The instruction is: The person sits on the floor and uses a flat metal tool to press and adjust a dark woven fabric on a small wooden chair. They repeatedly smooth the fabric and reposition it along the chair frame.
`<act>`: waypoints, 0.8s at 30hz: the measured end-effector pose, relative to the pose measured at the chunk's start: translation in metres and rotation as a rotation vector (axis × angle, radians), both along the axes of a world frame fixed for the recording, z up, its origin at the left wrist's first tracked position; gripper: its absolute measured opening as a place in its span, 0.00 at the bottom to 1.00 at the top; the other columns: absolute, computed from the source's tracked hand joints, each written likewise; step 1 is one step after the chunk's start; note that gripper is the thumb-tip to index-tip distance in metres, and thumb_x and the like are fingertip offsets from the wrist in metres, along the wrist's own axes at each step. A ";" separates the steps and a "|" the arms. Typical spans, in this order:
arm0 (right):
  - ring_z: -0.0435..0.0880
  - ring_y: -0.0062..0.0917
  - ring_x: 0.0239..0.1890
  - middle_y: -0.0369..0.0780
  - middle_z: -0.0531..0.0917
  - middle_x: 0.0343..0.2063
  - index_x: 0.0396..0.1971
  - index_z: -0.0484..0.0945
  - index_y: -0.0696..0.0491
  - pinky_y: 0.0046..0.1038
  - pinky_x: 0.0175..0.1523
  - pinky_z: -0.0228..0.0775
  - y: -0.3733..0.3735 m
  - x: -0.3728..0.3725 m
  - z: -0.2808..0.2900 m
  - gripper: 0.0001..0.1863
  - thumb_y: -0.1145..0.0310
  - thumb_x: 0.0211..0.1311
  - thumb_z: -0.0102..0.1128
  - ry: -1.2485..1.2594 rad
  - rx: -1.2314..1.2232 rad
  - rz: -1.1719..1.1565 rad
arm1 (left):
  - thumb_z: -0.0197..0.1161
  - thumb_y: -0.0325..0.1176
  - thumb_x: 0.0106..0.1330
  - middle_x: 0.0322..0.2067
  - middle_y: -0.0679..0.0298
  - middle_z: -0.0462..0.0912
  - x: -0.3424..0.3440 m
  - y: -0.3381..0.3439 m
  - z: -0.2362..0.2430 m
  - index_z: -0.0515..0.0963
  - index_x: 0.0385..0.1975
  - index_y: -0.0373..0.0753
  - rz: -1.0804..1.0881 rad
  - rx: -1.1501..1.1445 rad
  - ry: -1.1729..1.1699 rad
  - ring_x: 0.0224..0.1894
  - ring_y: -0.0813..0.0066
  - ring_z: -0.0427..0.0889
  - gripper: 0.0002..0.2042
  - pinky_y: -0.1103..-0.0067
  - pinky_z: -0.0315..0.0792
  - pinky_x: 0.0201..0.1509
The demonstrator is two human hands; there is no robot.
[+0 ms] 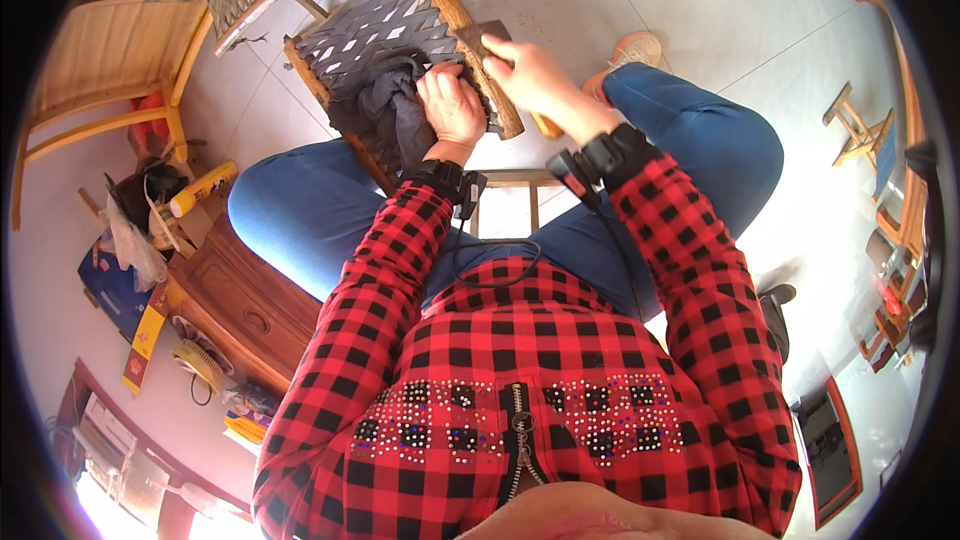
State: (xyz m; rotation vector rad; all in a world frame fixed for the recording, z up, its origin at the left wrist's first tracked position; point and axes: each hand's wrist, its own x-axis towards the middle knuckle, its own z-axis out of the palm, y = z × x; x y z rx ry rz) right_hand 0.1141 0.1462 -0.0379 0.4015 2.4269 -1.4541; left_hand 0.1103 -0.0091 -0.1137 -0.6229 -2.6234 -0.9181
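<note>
A small wooden stool [400,30] with a seat woven of grey straps lies tilted across your knees, one round wooden leg [462,25] running diagonally from the top of the view toward your right wrist. A dark grey cloth [385,105] is bunched against the near edge of the woven seat. Your left hand [452,105] lies palm down on the cloth and seat, fingers curled and pressing, the wrist bent back toward you. Your right hand [530,75] is closed around a dark flat block [485,40] set against the wooden leg, knuckles up, the forearm reaching out from the lower right. Both wrists carry black bands [610,155] with small devices, and both sleeves are red and black check. Below the stool lie your blue-trousered thighs, with one foot in a light shoe [630,48] on the pale tiled floor [760,30]. To your left stand a wooden chair [110,70] and a brown cabinet [245,305].
</note>
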 end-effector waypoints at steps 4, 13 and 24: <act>0.82 0.43 0.37 0.51 0.82 0.38 0.56 0.73 0.50 0.35 0.43 0.73 0.005 -0.010 0.001 0.23 0.58 0.62 0.54 -0.146 -0.067 -0.028 | 0.54 0.21 0.53 0.39 0.55 0.74 0.000 -0.001 0.002 0.69 0.38 0.37 -0.011 0.013 0.008 0.42 0.54 0.70 0.12 0.65 0.61 0.50; 0.79 0.37 0.52 0.51 0.77 0.51 0.57 0.72 0.50 0.29 0.55 0.68 0.004 -0.013 -0.009 0.23 0.59 0.64 0.55 -0.004 -0.095 -0.004 | 0.54 0.20 0.52 0.38 0.54 0.74 0.001 -0.001 -0.001 0.70 0.37 0.37 -0.001 0.004 0.013 0.42 0.54 0.70 0.11 0.64 0.62 0.49; 0.82 0.44 0.41 0.50 0.82 0.39 0.55 0.74 0.47 0.36 0.48 0.72 -0.003 -0.013 -0.004 0.22 0.57 0.63 0.53 -0.042 0.027 -0.172 | 0.53 0.19 0.52 0.38 0.55 0.75 -0.001 0.001 0.001 0.70 0.37 0.37 0.001 0.003 0.024 0.42 0.54 0.71 0.12 0.65 0.62 0.50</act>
